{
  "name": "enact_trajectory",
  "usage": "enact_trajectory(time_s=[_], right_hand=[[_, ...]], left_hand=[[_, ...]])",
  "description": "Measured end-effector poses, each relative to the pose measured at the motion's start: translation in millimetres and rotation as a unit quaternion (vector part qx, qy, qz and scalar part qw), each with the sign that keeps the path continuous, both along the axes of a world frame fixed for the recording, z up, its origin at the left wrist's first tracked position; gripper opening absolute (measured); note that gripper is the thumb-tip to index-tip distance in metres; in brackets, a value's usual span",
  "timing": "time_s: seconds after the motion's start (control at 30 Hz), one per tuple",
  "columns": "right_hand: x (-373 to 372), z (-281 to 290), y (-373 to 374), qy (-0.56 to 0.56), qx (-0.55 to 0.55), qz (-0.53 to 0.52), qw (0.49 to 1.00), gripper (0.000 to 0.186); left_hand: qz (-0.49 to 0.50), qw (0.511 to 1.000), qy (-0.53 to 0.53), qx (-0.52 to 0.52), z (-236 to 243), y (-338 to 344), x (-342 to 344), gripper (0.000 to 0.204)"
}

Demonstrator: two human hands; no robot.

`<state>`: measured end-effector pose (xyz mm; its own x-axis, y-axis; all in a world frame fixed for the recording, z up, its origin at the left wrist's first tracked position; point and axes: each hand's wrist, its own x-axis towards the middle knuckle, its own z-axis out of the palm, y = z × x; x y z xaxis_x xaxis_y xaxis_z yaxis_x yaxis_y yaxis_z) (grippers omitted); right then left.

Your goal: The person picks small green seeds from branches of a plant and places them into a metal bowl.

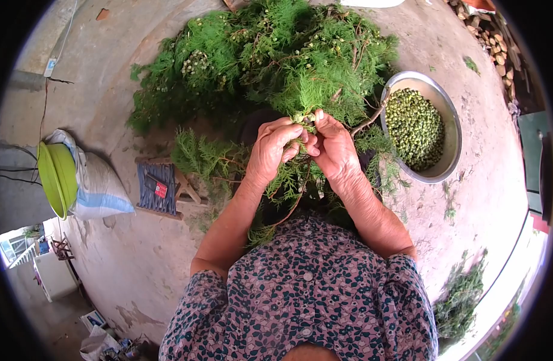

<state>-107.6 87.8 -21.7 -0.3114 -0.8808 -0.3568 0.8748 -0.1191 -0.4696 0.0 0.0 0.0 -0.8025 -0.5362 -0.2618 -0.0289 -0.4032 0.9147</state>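
My left hand and my right hand meet over my lap, fingers closed on a leafy evergreen sprig with small green cones. Thumb and fingertips of both hands pinch at this cluster, and parts of it are hidden behind them. A large heap of cut evergreen branches, feathery and dotted with pale green cones, lies just beyond my hands. Loose sprigs spread beside and under my forearms. To the right stands a metal basin holding many loose green cones.
On the left, a small folding stool with a red packet on it stands near a white sack and a lime-green plastic basin. Stacked firewood lines the far right. Another pile of greenery lies at the lower right.
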Motion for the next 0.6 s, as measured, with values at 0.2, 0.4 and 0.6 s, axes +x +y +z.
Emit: enact_trajectory(time_s=[0.2, 0.4, 0.6], right_hand=[[10, 28, -4, 0.089, 0.143, -0.114, 0.979, 0.015], [-31, -1, 4, -0.016, -0.051, -0.139, 0.989, 0.016], [-23, 19, 8, 0.057, -0.038, -0.087, 0.994, 0.018]], left_hand=[[0.006, 0.999, 0.01, -0.038, -2, 6, -7, 0.023], [0.032, 0.999, 0.0, -0.028, -5, 4, -1, 0.023], [0.064, 0.983, -0.029, -0.167, 3, 14, -7, 0.024]])
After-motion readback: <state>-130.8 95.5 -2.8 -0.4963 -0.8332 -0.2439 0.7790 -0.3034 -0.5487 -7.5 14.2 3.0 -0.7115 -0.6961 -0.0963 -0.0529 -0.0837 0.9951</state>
